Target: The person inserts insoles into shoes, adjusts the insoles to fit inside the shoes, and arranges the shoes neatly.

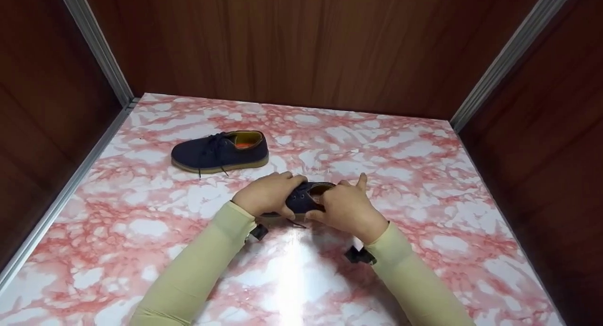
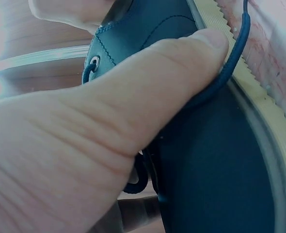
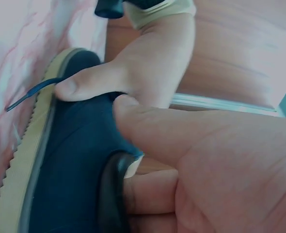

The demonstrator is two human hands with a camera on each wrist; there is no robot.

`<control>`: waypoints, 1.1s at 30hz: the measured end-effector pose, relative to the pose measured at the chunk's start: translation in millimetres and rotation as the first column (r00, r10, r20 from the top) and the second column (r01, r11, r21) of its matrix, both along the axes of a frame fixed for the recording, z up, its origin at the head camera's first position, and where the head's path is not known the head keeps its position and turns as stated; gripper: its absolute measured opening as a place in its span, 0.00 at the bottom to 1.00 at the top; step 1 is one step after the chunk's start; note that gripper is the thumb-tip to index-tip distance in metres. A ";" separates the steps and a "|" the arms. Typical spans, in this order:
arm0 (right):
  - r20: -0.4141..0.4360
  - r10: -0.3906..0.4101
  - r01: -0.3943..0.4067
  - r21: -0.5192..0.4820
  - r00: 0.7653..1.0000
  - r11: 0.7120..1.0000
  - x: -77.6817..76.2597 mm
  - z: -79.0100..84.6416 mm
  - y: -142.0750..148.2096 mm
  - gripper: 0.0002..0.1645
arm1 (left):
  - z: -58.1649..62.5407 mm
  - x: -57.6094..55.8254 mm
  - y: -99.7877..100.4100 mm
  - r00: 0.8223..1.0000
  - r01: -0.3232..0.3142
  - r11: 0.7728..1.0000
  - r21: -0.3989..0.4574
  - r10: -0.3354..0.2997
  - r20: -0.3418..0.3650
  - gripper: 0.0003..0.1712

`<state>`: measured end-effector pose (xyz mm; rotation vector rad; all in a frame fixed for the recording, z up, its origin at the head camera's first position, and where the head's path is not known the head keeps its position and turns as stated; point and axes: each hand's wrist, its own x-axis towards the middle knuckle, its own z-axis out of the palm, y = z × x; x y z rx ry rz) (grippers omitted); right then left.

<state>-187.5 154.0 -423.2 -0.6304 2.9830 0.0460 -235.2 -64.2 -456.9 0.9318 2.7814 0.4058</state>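
Note:
A dark blue lace-up shoe [image 1: 301, 202] with a pale ridged sole stands on the table in front of me, toe to the left. My left hand [image 1: 271, 194] grips its front part across the laces. In the left wrist view the thumb lies along the shoe's near side, over a loose lace [image 2: 232, 56]. At the foot opening my right hand [image 1: 351, 208] holds the shoe, thumb on the near side and other fingers curled at the opening, partly hidden. One right finger points up and away. The matching shoe [image 1: 221, 151] rests untouched farther back on the left, its laces tied.
The table [image 1: 424, 184] has a red and white marbled top. Brown wood-grain panels [image 1: 292, 48] stand at the back and both sides, with metal strips [image 1: 513, 57] in the corners. A bright light reflection falls on the table near me.

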 end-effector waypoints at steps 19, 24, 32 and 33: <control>-0.079 0.246 -0.258 -0.274 0.966 0.926 -26.2 -20.5 14.3 0.56 | 3.3 0.3 -0.1 1.000 0.001 1.000 -0.018 -0.001 0.026 0.56; -0.072 0.228 -0.239 -0.238 0.971 0.941 -30.3 -27.9 12.7 0.56 | 2.7 0.5 0.6 1.000 0.002 0.999 -0.035 -0.001 0.016 0.54; -0.121 0.208 -0.227 -0.177 0.971 0.958 -31.5 -28.0 10.8 0.50 | 4.0 -1.2 0.5 1.000 0.010 1.000 -0.024 -0.010 0.016 0.55; -0.125 0.206 -0.225 -0.173 0.971 0.959 -31.3 -28.1 11.0 0.49 | 3.8 -1.4 0.5 1.000 0.012 1.000 -0.022 -0.012 0.016 0.56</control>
